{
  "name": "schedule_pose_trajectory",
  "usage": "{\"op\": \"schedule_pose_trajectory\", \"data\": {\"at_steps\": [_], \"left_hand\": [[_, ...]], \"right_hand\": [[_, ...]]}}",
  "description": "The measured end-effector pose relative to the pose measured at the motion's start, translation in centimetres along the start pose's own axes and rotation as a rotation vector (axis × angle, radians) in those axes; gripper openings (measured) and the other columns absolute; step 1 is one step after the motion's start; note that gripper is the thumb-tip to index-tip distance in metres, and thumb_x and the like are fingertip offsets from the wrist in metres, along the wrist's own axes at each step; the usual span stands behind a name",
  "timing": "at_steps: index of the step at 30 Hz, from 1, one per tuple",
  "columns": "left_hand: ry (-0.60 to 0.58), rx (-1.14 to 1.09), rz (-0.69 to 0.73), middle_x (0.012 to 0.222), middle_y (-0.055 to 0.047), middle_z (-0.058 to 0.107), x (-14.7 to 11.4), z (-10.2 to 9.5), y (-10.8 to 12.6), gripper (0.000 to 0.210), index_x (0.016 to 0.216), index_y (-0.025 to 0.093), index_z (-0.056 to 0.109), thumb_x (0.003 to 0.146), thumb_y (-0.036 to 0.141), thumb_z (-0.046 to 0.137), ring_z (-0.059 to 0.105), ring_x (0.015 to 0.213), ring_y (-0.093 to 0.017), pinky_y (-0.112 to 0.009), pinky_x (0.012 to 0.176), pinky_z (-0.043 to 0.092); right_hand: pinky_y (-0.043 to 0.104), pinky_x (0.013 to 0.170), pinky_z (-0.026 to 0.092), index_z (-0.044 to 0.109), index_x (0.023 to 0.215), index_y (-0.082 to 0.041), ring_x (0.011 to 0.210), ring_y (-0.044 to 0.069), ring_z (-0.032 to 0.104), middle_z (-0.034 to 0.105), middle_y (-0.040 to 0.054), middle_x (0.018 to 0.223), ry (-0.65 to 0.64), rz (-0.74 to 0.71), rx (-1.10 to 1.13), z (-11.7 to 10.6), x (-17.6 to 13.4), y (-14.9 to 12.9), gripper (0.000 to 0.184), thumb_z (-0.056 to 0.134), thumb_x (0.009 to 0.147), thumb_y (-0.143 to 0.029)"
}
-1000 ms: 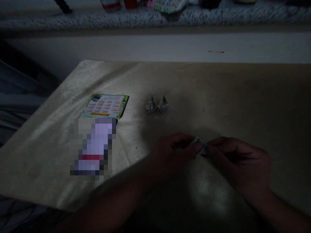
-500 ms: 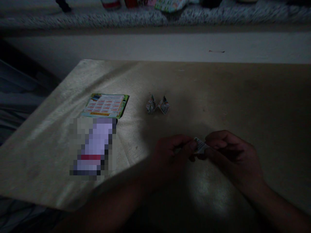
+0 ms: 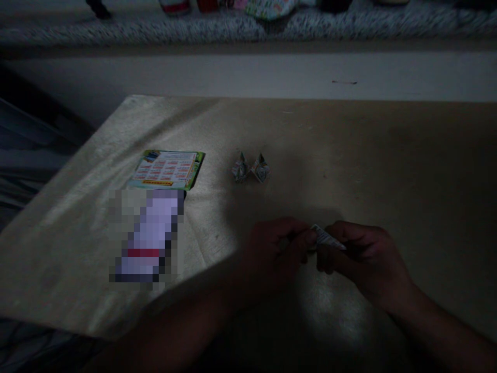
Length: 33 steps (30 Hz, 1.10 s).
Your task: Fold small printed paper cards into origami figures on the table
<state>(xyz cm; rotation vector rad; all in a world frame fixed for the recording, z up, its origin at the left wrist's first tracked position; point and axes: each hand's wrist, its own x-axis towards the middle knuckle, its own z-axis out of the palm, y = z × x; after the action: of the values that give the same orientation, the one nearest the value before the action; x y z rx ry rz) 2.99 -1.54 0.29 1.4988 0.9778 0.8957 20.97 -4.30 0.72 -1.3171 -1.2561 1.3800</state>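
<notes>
A small piece of folded printed paper (image 3: 326,239) is held between my two hands, a little above the table. My left hand (image 3: 281,248) pinches its left corner between thumb and fingers. On the other side, my right hand (image 3: 367,259) has thumb and fingertips closed on its right part, with a pointed end showing above the thumb. Farther back on the table stand two small pointed folded-paper shapes, the left one (image 3: 240,168) and the right one (image 3: 260,168), side by side and seemingly touching. The fingertips behind the paper are partly hidden.
To the left lies a green-edged printed calendar card (image 3: 166,170), and a pixelated phone-like object (image 3: 153,233) is just in front of it. The pale table (image 3: 97,207) meets a wall at the back. Above runs a speckled stone ledge (image 3: 135,32) bearing several items.
My right hand has shifted its grip on the folded paper, its thumb moving left and slightly down. The paper now shows as a longer, slimmer triangle. My left hand stays nearly in place.
</notes>
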Motion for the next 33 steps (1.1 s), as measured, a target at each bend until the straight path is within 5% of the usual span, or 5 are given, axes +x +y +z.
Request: {"op": "schedule_pose_trajectory", "data": {"at_steps": [14,24,33], "left_hand": [[-0.003,-0.206,-0.128,0.066,-0.002,0.070,0.1,-0.4,-0.2,0.020,0.085,0.015,0.074,0.090,0.034,0.070,0.060,0.054,-0.009,-0.018,0.048,0.045],[-0.013,-0.131,-0.171,0.061,0.001,0.064,0.1,-0.8,0.1,0.026,0.084,0.013,0.073,0.092,0.037,0.066,0.056,0.055,-0.007,-0.015,0.050,0.041],[-0.068,-0.144,-0.163,0.068,-0.002,0.070,0.2,-0.2,-0.2,0.026,0.088,0.013,0.076,0.092,0.037,0.066,0.059,0.058,-0.008,-0.017,0.053,0.043]], "right_hand": [[0.019,0.042,0.045,0.070,0.064,-0.017,0.045,0.010,0.058,0.066,0.0014,0.052,-0.020,-0.068,-0.044,-0.8,-0.1,-0.4,0.027,0.073,0.088,-0.029],[0.020,0.051,0.050,0.071,0.069,-0.018,0.055,0.012,0.062,0.069,0.0027,0.061,-0.115,0.001,-0.004,-1.2,-0.1,-0.6,0.028,0.069,0.092,-0.034],[0.020,0.045,0.042,0.071,0.069,-0.017,0.049,0.010,0.052,0.063,0.0020,0.057,-0.090,0.024,-0.087,-0.8,0.1,0.0,0.023,0.070,0.087,-0.032]]}}
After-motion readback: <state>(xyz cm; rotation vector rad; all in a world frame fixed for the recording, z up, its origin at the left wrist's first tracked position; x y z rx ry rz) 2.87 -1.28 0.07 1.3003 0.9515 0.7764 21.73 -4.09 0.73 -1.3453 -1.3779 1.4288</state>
